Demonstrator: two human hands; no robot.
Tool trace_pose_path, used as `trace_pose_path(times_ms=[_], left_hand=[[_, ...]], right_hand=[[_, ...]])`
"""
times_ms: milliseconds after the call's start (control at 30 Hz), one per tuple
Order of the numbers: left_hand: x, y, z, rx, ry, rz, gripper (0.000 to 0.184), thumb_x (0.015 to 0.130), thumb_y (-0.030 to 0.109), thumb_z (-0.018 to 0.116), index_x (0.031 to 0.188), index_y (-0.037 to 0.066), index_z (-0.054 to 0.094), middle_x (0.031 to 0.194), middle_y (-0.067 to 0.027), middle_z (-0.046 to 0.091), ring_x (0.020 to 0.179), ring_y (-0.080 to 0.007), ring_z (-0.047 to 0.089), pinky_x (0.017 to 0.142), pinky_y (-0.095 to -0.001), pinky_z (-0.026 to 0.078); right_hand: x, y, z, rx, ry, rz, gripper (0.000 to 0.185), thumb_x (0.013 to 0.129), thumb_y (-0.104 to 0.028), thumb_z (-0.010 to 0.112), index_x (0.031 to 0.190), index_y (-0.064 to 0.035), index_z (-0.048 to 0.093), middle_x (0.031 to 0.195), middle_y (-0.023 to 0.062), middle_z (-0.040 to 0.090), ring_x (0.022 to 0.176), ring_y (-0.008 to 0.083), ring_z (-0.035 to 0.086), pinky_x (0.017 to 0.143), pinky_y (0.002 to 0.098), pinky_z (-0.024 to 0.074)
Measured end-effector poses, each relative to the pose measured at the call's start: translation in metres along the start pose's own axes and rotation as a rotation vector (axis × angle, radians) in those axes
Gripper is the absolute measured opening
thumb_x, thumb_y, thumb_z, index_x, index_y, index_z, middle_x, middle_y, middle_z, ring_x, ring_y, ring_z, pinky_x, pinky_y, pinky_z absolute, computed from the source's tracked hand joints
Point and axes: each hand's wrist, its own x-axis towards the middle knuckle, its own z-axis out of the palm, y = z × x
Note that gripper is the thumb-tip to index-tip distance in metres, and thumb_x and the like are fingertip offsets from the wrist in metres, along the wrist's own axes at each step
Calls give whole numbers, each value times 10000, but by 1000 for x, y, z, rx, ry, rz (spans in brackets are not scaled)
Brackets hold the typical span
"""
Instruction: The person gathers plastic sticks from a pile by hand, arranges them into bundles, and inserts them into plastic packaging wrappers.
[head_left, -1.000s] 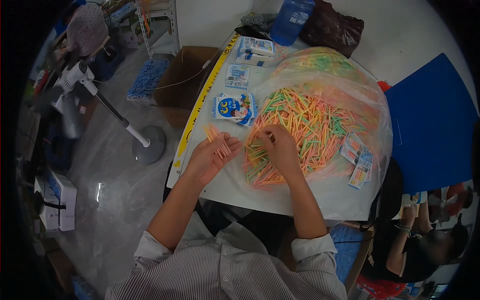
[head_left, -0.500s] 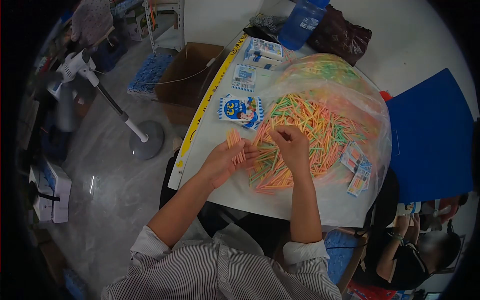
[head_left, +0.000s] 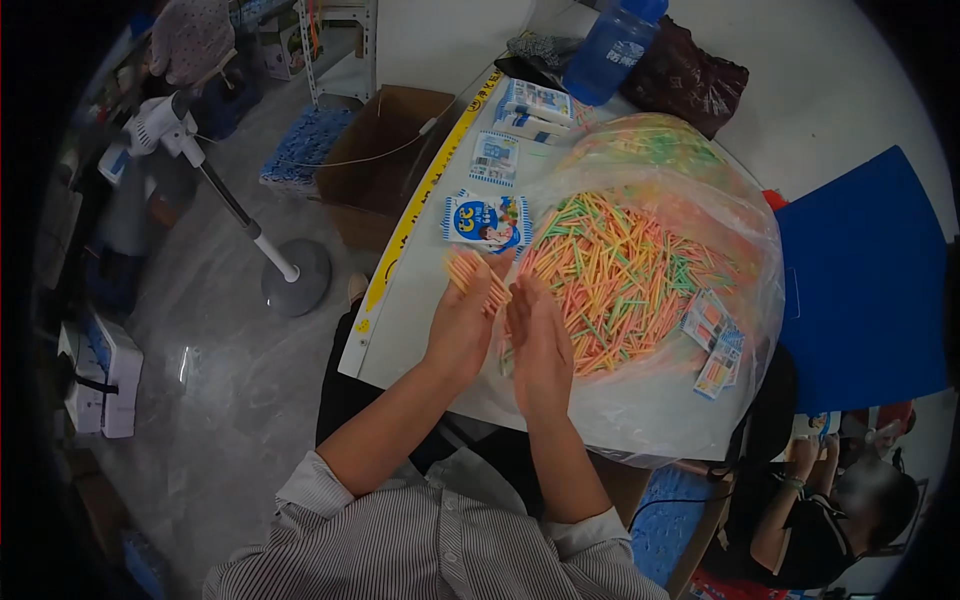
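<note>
A small bundle of pink and yellow sticks (head_left: 474, 277) lies in my left hand (head_left: 463, 325), with the thumb over it. Beside it, my right hand (head_left: 541, 345) is upright with its fingers near the ends of the bundle; whether it holds any stick is hidden. To the right spreads a large pile of pink, yellow and green sticks (head_left: 625, 275) in an open clear plastic bag (head_left: 755, 260). Just beyond my left hand is a blue and white packet (head_left: 487, 220). Two small packets (head_left: 718, 365) lie on the right side of the pile.
Farther back on the white table (head_left: 400, 350) are more packets (head_left: 535, 103), a blue bottle (head_left: 612, 50) and a dark bag (head_left: 690, 75). A blue board (head_left: 860, 280) stands right. Left are a cardboard box (head_left: 385, 150) and a fan (head_left: 250, 225). Another person (head_left: 800, 510) is at lower right.
My right hand has moved left from the pile to beside my left hand. My left hand, still holding the bundle, has turned more upright and shifted slightly right. The view has shifted a little.
</note>
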Motion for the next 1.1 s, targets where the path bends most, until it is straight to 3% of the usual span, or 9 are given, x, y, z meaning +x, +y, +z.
trace_pose_path(times_ms=[133, 233, 400, 467, 567, 633, 767, 833, 1100], left_hand=[[-6, -1, -2, 218, 36, 44, 270, 903, 224, 351, 1064, 34, 456, 1076, -66, 499, 984, -118, 463, 881, -253, 358], [-5, 9, -13, 264, -22, -6, 269, 903, 227, 348, 1053, 32, 457, 1038, -66, 511, 932, -125, 489, 844, -258, 391], [-13, 28, -35, 300, -307, -549, 253, 896, 197, 373, 1041, 17, 478, 910, -54, 526, 820, -136, 533, 756, -260, 451], [-16, 31, -38, 293, -355, -610, 247, 893, 194, 382, 1030, 14, 483, 897, -53, 529, 827, -132, 532, 759, -257, 449], [-17, 32, -45, 289, -359, -648, 243, 889, 195, 397, 1020, 13, 490, 883, -51, 536, 835, -126, 534, 760, -252, 447], [-17, 33, -47, 290, -316, -634, 245, 887, 201, 402, 1021, 16, 490, 882, -49, 540, 835, -123, 536, 758, -250, 447], [-20, 40, -46, 309, -279, -520, 239, 888, 210, 402, 1036, 41, 484, 899, -39, 549, 825, -110, 536, 724, -237, 445], [-19, 38, -49, 356, -252, -507, 239, 888, 216, 402, 1042, 51, 479, 907, -37, 552, 821, -107, 538, 697, -228, 446], [-18, 35, -62, 375, -261, -416, 185, 893, 224, 395, 953, 68, 473, 770, 0, 515, 626, -47, 473, 484, -162, 361]], right_hand=[[-9, -8, 15, 553, 127, 448, 420, 893, -237, 363, 1204, 41, 314, 1240, 109, 338, 1149, 185, 338, 972, 295, 250], [-6, -11, 12, 342, -50, 360, 423, 900, -216, 329, 1233, 41, 290, 1270, 119, 320, 1181, 197, 311, 985, 296, 231], [21, -14, -23, -395, -469, -105, 456, 914, -260, 234, 1250, 46, 277, 1297, 140, 308, 1213, 215, 274, 998, 328, 201], [26, -25, -21, -357, -503, 2, 459, 915, -279, 216, 1232, 34, 325, 1270, 137, 351, 1197, 219, 303, 992, 334, 217], [37, -22, -26, -411, -882, 290, 463, 914, -297, 207, 1230, 13, 345, 1263, 125, 364, 1174, 219, 337, 977, 334, 246], [35, -10, -21, -285, -497, 23, 415, 910, -273, 268, 1175, 5, 423, 1168, 110, 457, 1081, 200, 430, 905, 321, 336], [23, -4, -5, -350, -262, 134, 278, 871, -184, 429, 1051, 7, 519, 997, 86, 539, 900, 152, 516, 754, 264, 421], [19, -1, 1, -495, -265, 80, 139, 772, -91, 576, 879, -5, 557, 803, 59, 513, 546, 86, 525, 494, 207, 416], [18, 18, 3, -361, -249, 164, 115, 761, -45, 578, 828, 25, 515, 720, 50, 522, 516, 62, 507, 455, 187, 390]])
